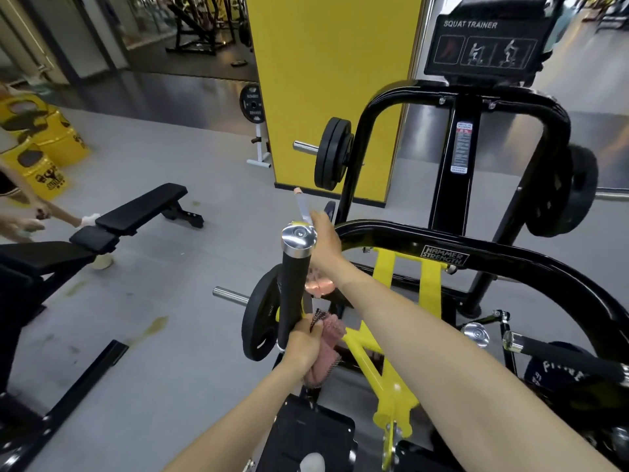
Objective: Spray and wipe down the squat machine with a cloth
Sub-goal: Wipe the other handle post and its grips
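The squat machine (442,253) has a black frame with yellow inner bars. Its upright black handle (293,284) with a chrome cap stands in front of me. My left hand (303,345) grips the lower end of that handle and holds a pink cloth (328,349) against it. My right hand (325,240) is just behind the handle's top and grips a spray bottle (320,286). The bottle's pink body shows below the hand, and its nozzle sticks up above the fingers.
A black bench (143,209) stands on the grey floor at left, where another person's hands (41,216) work with a white cloth. Yellow barrels (44,144) sit far left. A yellow pillar (326,90) rises behind loaded weight plates (332,153). A second handle (558,356) is at right.
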